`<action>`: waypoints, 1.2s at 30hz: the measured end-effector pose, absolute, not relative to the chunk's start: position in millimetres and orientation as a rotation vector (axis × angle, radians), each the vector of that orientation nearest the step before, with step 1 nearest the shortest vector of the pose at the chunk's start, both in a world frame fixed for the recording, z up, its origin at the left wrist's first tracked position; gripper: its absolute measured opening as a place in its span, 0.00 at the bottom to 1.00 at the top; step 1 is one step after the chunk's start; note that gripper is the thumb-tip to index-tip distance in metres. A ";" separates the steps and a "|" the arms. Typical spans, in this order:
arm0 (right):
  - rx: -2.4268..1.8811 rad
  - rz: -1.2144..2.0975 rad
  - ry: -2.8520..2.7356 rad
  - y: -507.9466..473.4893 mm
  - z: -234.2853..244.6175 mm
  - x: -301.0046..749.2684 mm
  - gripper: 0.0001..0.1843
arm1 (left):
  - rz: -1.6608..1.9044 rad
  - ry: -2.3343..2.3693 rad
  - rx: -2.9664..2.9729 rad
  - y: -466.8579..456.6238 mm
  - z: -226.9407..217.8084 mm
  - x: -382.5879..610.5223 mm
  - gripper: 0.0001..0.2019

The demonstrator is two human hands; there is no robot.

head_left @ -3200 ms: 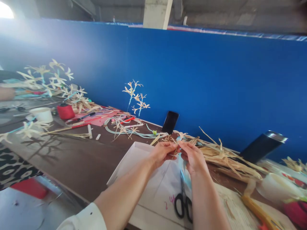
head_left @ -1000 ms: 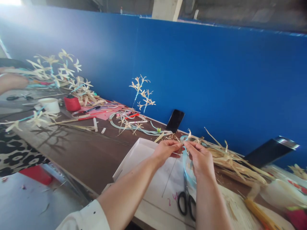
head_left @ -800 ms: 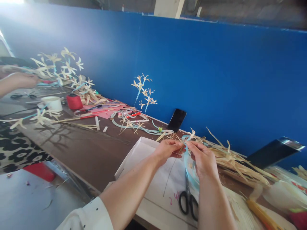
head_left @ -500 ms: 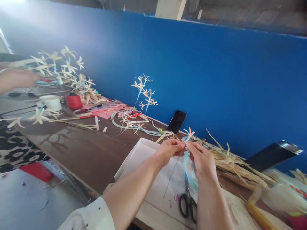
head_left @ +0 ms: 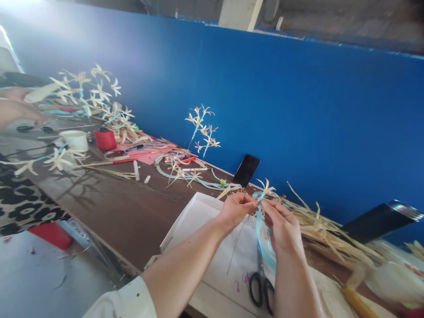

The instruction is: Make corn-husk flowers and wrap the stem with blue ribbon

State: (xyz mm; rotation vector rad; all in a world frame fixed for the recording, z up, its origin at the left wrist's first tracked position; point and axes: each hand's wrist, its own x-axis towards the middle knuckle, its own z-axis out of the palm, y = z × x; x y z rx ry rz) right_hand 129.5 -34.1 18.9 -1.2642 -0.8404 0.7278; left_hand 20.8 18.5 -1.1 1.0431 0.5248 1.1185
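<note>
A small pale flower [head_left: 266,187] with thin husk-like petals stands up from between my pinched fingertips. My left hand [head_left: 237,207] is closed on the flower's thin wire stem [head_left: 234,249], which slants down toward me. Close beside it, my right hand [head_left: 281,221] pinches light-blue tape [head_left: 259,225] just under the petals. The tape hangs in a loop below my fingers. Beneath both hands lies a white box lid [head_left: 185,225]. Black-handled scissors [head_left: 261,287] rest on it, their blades partly behind the tape and my right wrist.
A phone [head_left: 247,170] leans on the blue wall, near two finished flower stems [head_left: 203,128]. Dried husks [head_left: 324,229] and a black bottle [head_left: 380,221] lie right. Leftward are a red thread spool [head_left: 105,139], a white cup [head_left: 74,140] and another person's hand [head_left: 21,112].
The view has shifted slightly, moving everything a little right and down. My hands keep the same pinch at the flower's base. The other person's hand has drawn back left.
</note>
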 end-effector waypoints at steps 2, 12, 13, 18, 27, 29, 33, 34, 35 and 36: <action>-1.278 0.718 -0.844 -34.2 18.1 130.1 0.17 | 1.132 0.547 1.075 19.0 -2.6 21.1 0.12; -1.266 0.659 -0.905 -36.7 19.8 129.2 0.20 | 1.151 0.548 1.072 17.0 -3.0 25.1 0.11; -1.295 0.617 -0.925 -36.7 20.1 128.9 0.21 | 1.152 0.545 1.070 16.5 -2.7 25.2 0.11; -1.443 0.427 -1.016 -35.0 19.2 129.9 0.26 | 1.155 0.563 1.066 13.1 -1.4 25.2 0.14; -1.327 0.606 -0.882 -37.7 22.3 130.9 0.21 | 1.120 0.563 1.113 7.3 2.8 22.6 0.13; -1.288 0.661 -0.846 -39.7 25.4 130.0 0.19 | 1.081 0.514 1.105 7.6 3.5 20.3 0.14; -1.247 0.700 -0.829 -41.2 28.2 130.0 0.16 | 1.006 0.488 1.102 8.1 4.7 16.5 0.16; -1.243 0.705 -0.836 -41.1 27.9 130.4 0.17 | 0.985 0.501 1.109 7.9 5.4 15.7 0.16; -1.242 0.711 -0.841 -40.8 27.4 131.0 0.17 | 0.963 0.514 1.116 7.6 6.2 14.8 0.16; -1.245 0.716 -0.842 -40.6 26.9 131.5 0.18 | 0.939 0.521 1.119 7.1 7.1 13.9 0.17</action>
